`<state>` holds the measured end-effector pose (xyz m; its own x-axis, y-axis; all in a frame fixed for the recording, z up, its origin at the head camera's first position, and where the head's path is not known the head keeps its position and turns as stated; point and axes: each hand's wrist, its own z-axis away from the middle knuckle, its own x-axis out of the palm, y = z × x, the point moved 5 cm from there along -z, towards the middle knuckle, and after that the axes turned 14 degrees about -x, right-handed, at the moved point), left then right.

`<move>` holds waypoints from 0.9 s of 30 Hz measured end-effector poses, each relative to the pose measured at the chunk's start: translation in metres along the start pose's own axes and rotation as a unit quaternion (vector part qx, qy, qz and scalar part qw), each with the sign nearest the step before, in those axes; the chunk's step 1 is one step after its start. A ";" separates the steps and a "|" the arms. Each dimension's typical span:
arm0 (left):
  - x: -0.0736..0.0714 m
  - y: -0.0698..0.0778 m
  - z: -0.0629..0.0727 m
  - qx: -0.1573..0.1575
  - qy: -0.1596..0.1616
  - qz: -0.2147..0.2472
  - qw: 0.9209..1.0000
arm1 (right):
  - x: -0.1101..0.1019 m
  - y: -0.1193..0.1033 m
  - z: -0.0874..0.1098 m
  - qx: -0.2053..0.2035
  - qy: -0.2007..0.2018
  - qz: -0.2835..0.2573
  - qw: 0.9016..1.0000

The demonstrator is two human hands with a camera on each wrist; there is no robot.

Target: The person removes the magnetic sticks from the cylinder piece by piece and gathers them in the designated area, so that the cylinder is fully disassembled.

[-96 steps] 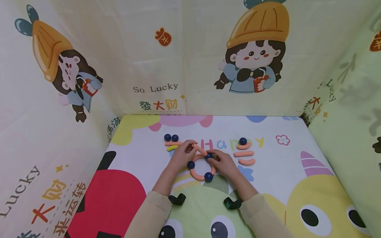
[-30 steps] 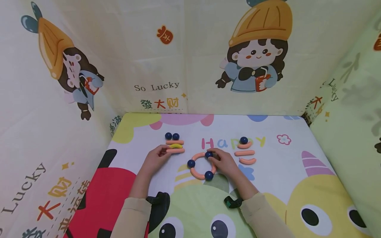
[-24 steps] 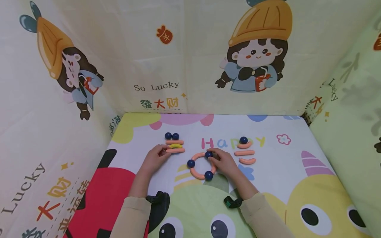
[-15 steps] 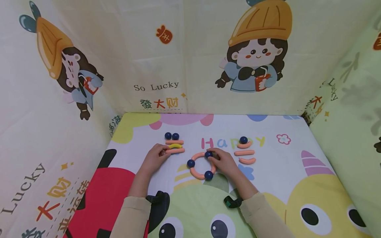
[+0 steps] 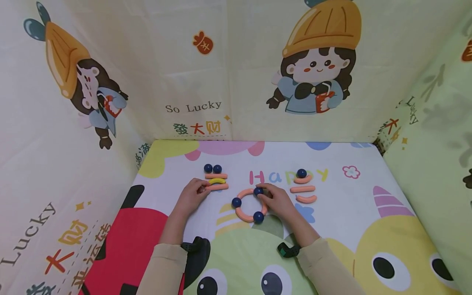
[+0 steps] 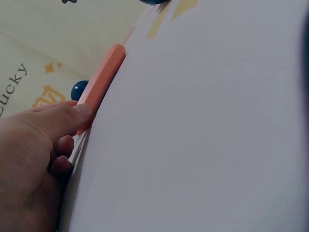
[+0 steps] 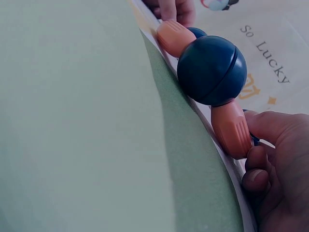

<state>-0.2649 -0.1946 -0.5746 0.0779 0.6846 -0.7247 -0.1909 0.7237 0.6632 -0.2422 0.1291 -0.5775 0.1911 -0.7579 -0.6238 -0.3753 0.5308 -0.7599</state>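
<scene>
My left hand (image 5: 191,194) pinches the left end of a straight orange toy rod (image 5: 220,187), thumb along its near side in the left wrist view. That rod lies just in front of a curved yellow rod (image 5: 217,180). Behind these are another straight orange rod (image 5: 216,176) and two dark blue balls (image 5: 208,168). My right hand (image 5: 276,200) holds the upper-right blue ball (image 5: 257,191) of a ring between thumb and forefinger. Three blue balls and curved orange rods (image 5: 243,214) form this ring; its right side is partly behind my fingers. A nearer ball (image 7: 212,70) fills much of the right wrist view.
Right of the ring lie a blue ball (image 5: 301,173), a curved orange rod (image 5: 303,180), a straight one (image 5: 302,189) and another curved one (image 5: 306,199). The cartoon-printed table mat (image 5: 354,196) meets printed cloth walls (image 5: 243,82) at the back and sides.
Earlier, my left hand held the straight orange rod tilted above the ring. It has moved left and set the rod down before the yellow piece. My right hand has stayed at the ring.
</scene>
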 end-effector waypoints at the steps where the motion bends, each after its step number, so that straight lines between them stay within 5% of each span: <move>1: 0.000 0.000 0.000 -0.001 0.000 0.000 1.000 | 0.000 0.000 0.000 0.001 0.000 -0.001 1.000; 10: 0.003 0.012 0.009 -0.003 0.022 0.022 1.000 | -0.002 -0.003 -0.001 0.000 -0.002 -0.004 1.000; 13: 0.006 0.022 0.017 0.030 0.041 0.008 0.999 | -0.002 -0.003 -0.001 -0.006 0.001 -0.005 1.000; 16: 0.012 0.039 0.028 0.096 0.050 -0.005 0.994 | -0.002 -0.004 0.000 -0.012 0.003 -0.004 1.000; 20: 0.029 0.060 0.046 0.189 0.005 -0.026 0.982 | 0.000 -0.003 0.001 -0.016 0.005 0.002 1.000; 24: 0.054 0.072 0.060 0.236 -0.070 -0.074 0.966 | 0.000 -0.002 0.002 -0.020 0.005 0.008 1.000; 27: 0.066 0.078 0.067 0.271 -0.092 -0.100 0.953 | -0.004 -0.004 0.001 -0.031 0.006 0.013 0.999</move>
<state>-0.2089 -0.0868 -0.5584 0.2400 0.4952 -0.8350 0.3753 0.7459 0.5502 -0.2402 0.1303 -0.5723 0.1692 -0.7496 -0.6399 -0.4353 0.5256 -0.7309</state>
